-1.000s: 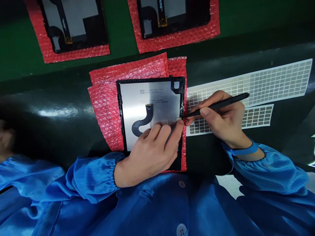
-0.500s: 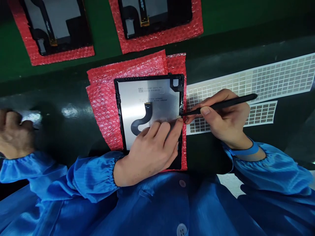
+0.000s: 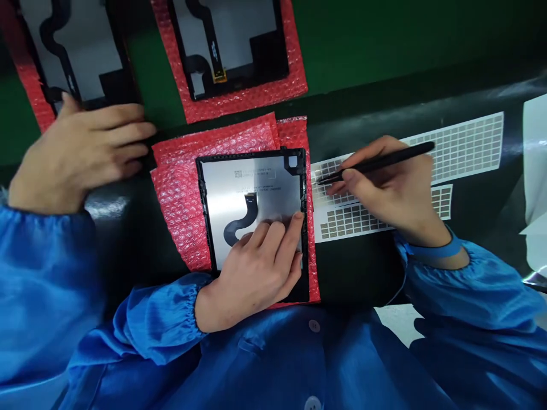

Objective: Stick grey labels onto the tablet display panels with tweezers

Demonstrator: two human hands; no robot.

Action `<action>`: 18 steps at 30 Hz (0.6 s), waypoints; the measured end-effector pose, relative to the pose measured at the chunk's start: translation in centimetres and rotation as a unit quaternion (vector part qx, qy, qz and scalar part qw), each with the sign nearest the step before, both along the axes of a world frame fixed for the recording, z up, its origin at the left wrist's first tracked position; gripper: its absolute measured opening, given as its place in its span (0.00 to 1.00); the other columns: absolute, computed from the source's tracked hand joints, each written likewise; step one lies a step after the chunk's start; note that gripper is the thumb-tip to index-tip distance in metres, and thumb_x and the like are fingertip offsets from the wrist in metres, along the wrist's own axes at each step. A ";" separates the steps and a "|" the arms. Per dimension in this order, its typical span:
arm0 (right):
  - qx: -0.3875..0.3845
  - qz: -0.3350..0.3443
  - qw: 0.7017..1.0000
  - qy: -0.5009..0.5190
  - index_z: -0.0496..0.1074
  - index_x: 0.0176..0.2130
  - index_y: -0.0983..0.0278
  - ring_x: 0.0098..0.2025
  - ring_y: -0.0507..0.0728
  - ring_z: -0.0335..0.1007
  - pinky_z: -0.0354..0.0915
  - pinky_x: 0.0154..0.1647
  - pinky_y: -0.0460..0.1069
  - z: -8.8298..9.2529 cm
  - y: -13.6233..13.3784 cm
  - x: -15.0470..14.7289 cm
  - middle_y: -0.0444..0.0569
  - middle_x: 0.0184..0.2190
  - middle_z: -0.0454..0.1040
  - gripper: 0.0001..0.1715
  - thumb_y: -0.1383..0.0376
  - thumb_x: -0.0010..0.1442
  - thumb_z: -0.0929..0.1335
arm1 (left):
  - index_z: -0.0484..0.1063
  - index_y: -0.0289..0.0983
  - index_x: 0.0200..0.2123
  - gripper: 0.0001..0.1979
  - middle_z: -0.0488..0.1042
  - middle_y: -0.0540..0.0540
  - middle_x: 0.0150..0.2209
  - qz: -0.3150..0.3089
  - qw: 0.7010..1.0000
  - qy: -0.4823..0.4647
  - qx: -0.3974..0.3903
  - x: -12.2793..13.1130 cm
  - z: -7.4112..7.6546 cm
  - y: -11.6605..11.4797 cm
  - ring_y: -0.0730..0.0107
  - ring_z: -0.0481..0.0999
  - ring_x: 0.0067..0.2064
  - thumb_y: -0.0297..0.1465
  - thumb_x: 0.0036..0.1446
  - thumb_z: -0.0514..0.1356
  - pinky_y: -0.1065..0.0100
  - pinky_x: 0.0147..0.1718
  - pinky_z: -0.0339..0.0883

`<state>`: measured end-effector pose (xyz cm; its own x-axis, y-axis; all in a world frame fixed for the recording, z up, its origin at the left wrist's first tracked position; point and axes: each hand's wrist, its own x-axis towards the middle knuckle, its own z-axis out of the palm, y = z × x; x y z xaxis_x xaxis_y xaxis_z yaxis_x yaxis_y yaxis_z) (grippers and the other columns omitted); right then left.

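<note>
A tablet display panel (image 3: 222, 188) with a silver back, black frame and curved black flex cable (image 3: 244, 219) lies on red bubble wrap (image 3: 177, 199). My left hand (image 3: 254, 267) rests on the panel's lower part, index finger stretched to the right frame edge and the other fingers loosely bent. Black tweezers (image 3: 399, 156) are held in my right hand (image 3: 391, 196). Their tips are over a white sheet of small grey rectangular stickers (image 3: 465, 142), just right of the panel. Whether a sticker is between the tips, I cannot make out. A smaller sticker strip (image 3: 354, 222) lies below.
Two similar panels, a left one (image 3: 89, 51) and a right one (image 3: 231, 51), lie on red bubble wrap at the back. A co-worker's hand (image 3: 85, 154) reaches in at the left, by the left panel. White material (image 3: 534, 182) stands at the right edge.
The tweezers have moved from the panel's right edge to the sticker sheet. My left index finger stays at the frame. The co-worker's hand has moved up towards the back-left panel.
</note>
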<state>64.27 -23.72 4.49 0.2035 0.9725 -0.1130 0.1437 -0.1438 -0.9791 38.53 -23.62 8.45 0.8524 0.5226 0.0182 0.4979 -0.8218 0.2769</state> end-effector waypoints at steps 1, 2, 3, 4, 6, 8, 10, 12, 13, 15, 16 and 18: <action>0.002 0.007 1.000 -0.005 0.78 0.37 0.60 0.29 0.55 0.82 0.78 0.27 0.47 -0.3 0.4 0.0 0.44 0.28 0.79 0.11 0.59 0.60 0.79 | 0.63 0.22 0.67 0.29 0.74 0.39 0.43 0.004 1.000 0.000 0.001 0.0 0.0 0.0 0.59 0.76 0.44 0.33 0.69 0.57 0.63 0.30 0.74; 0.005 0.011 1.000 -0.007 0.77 0.37 0.59 0.28 0.55 0.82 0.77 0.26 0.47 -0.5 0.7 -0.1 0.44 0.27 0.79 0.12 0.58 0.60 0.79 | 0.64 0.22 0.67 0.29 0.74 0.39 0.43 0.007 1.000 0.003 0.002 0.1 0.0 -0.1 0.59 0.75 0.43 0.33 0.69 0.57 0.63 0.29 0.74; 0.008 0.011 1.000 -0.006 0.77 0.37 0.58 0.28 0.55 0.82 0.77 0.25 0.47 -0.8 0.9 -0.2 0.43 0.27 0.79 0.12 0.57 0.60 0.79 | 0.64 0.23 0.67 0.28 0.74 0.40 0.42 0.010 1.000 0.005 0.002 0.1 0.0 -0.1 0.59 0.75 0.43 0.34 0.69 0.57 0.63 0.29 0.73; 0.011 0.011 1.000 -0.003 0.77 0.37 0.58 0.28 0.55 0.82 0.77 0.25 0.47 -1.0 1.0 -0.2 0.43 0.27 0.79 0.13 0.56 0.59 0.80 | 0.64 0.23 0.67 0.28 0.74 0.40 0.42 0.012 1.000 0.009 0.002 0.1 0.0 -0.2 0.60 0.75 0.42 0.34 0.69 0.57 0.63 0.28 0.73; 0.010 0.007 1.000 0.004 0.77 0.37 0.57 0.27 0.56 0.82 0.77 0.24 0.48 -1.2 1.1 -0.3 0.42 0.26 0.79 0.13 0.56 0.59 0.80 | 0.64 0.23 0.67 0.29 0.74 0.40 0.43 0.010 1.000 0.015 0.003 0.2 0.0 -0.2 0.60 0.75 0.42 0.34 0.69 0.57 0.63 0.29 0.72; 0.003 0.002 1.000 0.010 0.77 0.37 0.56 0.27 0.57 0.82 0.78 0.24 0.50 -1.3 1.0 -0.2 0.42 0.26 0.80 0.13 0.56 0.59 0.80 | 0.64 0.24 0.68 0.29 0.73 0.40 0.43 0.005 1.000 0.017 0.005 0.2 0.1 -0.2 0.60 0.74 0.42 0.34 0.69 0.57 0.63 0.29 0.71; 0.000 0.001 1.000 0.009 0.77 0.37 0.56 0.28 0.57 0.82 0.78 0.25 0.49 -1.3 0.9 -0.2 0.41 0.26 0.80 0.12 0.57 0.59 0.80 | 0.64 0.24 0.68 0.30 0.74 0.40 0.44 0.003 1.000 0.017 0.003 0.2 0.0 -0.2 0.59 0.74 0.42 0.34 0.69 0.57 0.63 0.30 0.71; 0.000 0.002 1.000 0.011 0.77 0.38 0.56 0.27 0.56 0.82 0.78 0.24 0.48 -1.2 0.9 -0.1 0.41 0.26 0.80 0.11 0.58 0.60 0.79 | 0.64 0.24 0.68 0.30 0.74 0.40 0.44 0.005 1.000 0.014 0.001 0.1 0.0 -0.3 0.59 0.75 0.43 0.35 0.69 0.57 0.62 0.29 0.71; 0.000 0.002 1.000 0.013 0.77 0.38 0.56 0.27 0.56 0.82 0.77 0.24 0.48 -1.2 0.9 -0.1 0.40 0.26 0.80 0.11 0.58 0.60 0.79 | 0.64 0.24 0.68 0.30 0.74 0.40 0.44 0.006 1.000 0.013 0.001 0.1 0.0 -0.3 0.59 0.75 0.43 0.35 0.69 0.57 0.62 0.29 0.72; -0.003 0.002 1.000 0.017 0.77 0.38 0.56 0.28 0.56 0.83 0.78 0.25 0.49 -1.0 0.9 -0.2 0.41 0.26 0.80 0.11 0.59 0.60 0.79 | 0.64 0.24 0.68 0.30 0.73 0.40 0.43 0.005 1.000 0.012 0.004 0.1 0.0 -0.4 0.59 0.75 0.42 0.35 0.69 0.57 0.62 0.29 0.72; -0.007 0.002 1.000 0.018 0.77 0.38 0.56 0.28 0.57 0.83 0.78 0.26 0.49 -1.0 0.9 -0.2 0.41 0.27 0.80 0.11 0.59 0.60 0.79 | 0.64 0.24 0.68 0.30 0.73 0.40 0.42 0.003 1.000 0.012 0.007 0.1 0.0 -0.4 0.58 0.75 0.42 0.35 0.69 0.57 0.62 0.29 0.72; -0.015 0.002 1.000 0.019 0.77 0.38 0.58 0.29 0.57 0.83 0.78 0.26 0.49 -0.8 0.9 -0.1 0.43 0.27 0.81 0.11 0.59 0.60 0.79 | 0.64 0.23 0.68 0.30 0.73 0.40 0.41 0.000 1.000 0.011 0.011 0.1 0.0 -0.4 0.58 0.75 0.42 0.34 0.69 0.57 0.62 0.30 0.72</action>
<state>64.15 -22.79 3.65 0.1944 0.9694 -0.1498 0.1075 -0.1729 -0.9791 38.64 -24.02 8.44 0.8530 0.5218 0.0119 0.5031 -0.8280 0.2477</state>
